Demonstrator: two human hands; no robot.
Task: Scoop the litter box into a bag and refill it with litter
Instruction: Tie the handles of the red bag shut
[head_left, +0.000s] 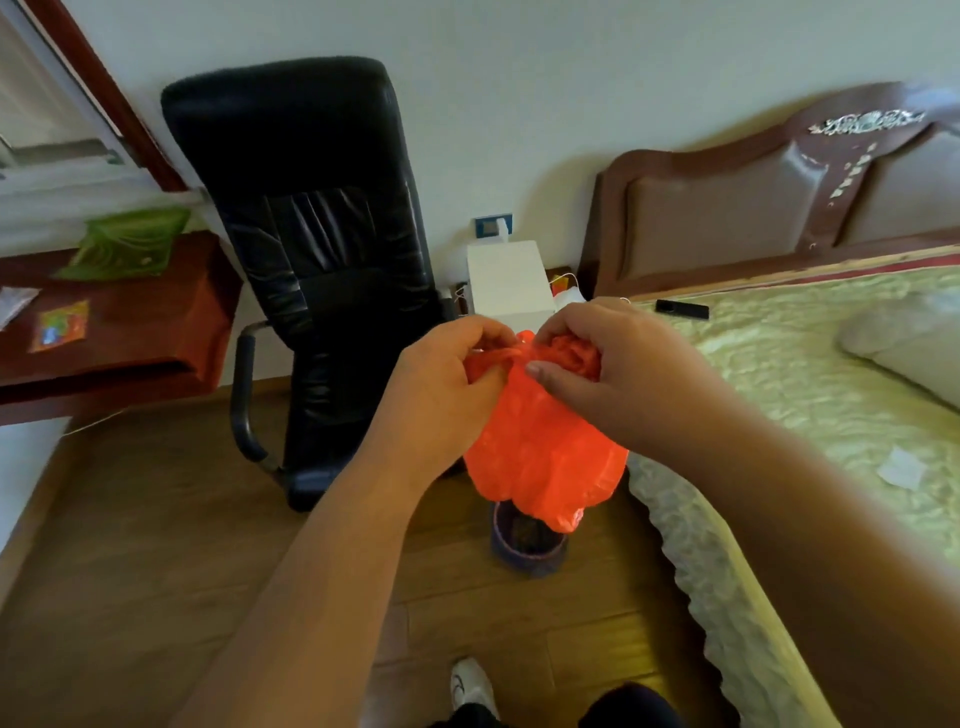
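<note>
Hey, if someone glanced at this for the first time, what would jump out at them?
The bright orange bag, dead centre, with the left hand and right hand both bunching its top. Behind it a black chair leans against the wall, and a bed with a yellow-green cover fills the right.

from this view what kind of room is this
Most likely a bedroom in a home: a bed with a carved headboard fills the right side, and a black office chair stands by a small desk on a wood floor.
</note>
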